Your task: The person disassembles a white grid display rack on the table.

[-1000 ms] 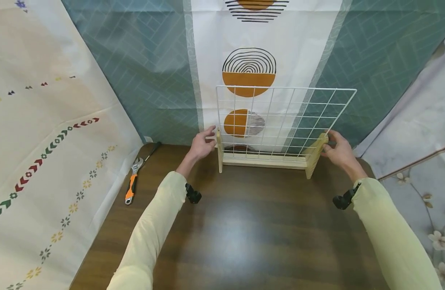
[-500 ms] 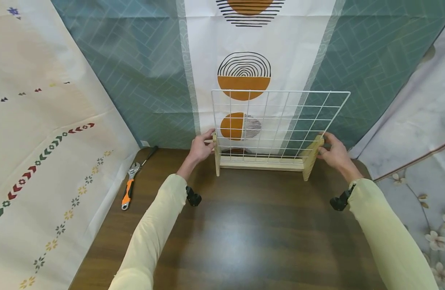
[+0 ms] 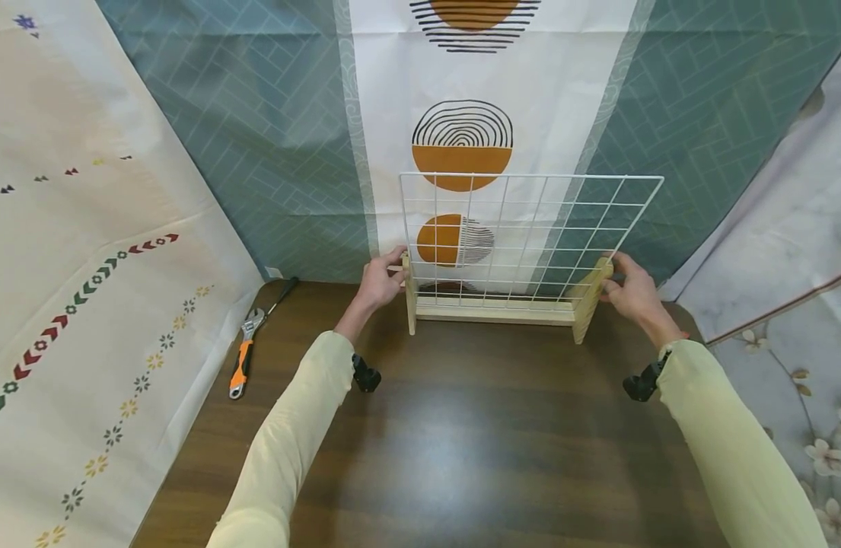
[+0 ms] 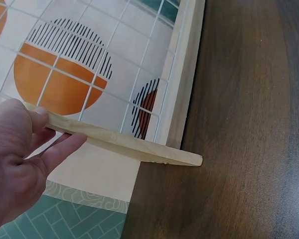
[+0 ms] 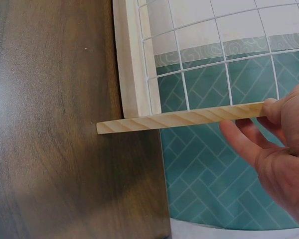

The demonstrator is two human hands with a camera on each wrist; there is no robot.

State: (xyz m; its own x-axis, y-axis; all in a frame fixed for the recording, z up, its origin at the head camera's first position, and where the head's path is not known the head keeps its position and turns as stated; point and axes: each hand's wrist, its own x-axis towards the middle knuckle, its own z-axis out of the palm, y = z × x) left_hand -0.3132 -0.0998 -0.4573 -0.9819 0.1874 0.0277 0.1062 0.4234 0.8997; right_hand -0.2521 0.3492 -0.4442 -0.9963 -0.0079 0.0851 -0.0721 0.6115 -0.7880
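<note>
A light wooden stand (image 3: 495, 310) with a white wire grid (image 3: 530, 199) rising from it is upright at the back of the brown table. My left hand (image 3: 381, 279) holds the upper end of its left side panel (image 4: 124, 142); in the left wrist view the fingers lie against the panel's outer face. At the other end, my right hand (image 3: 632, 288) grips the top of the right side panel (image 5: 184, 118), with fingertips touching its outer side. The grid stands between the two panels, and a wooden crossbar (image 5: 128, 64) joins them low down.
An adjustable wrench (image 3: 242, 361) with an orange and black handle lies on the table (image 3: 447, 449) at the left. Beyond its head is a thin dark-handled tool (image 3: 283, 293). Patterned cloths hang behind (image 3: 290, 152) and on both sides.
My left hand, earlier just off the left panel with spread fingers, has moved onto it and taken hold. My right hand keeps its place on the right panel. The head view shifted slightly.
</note>
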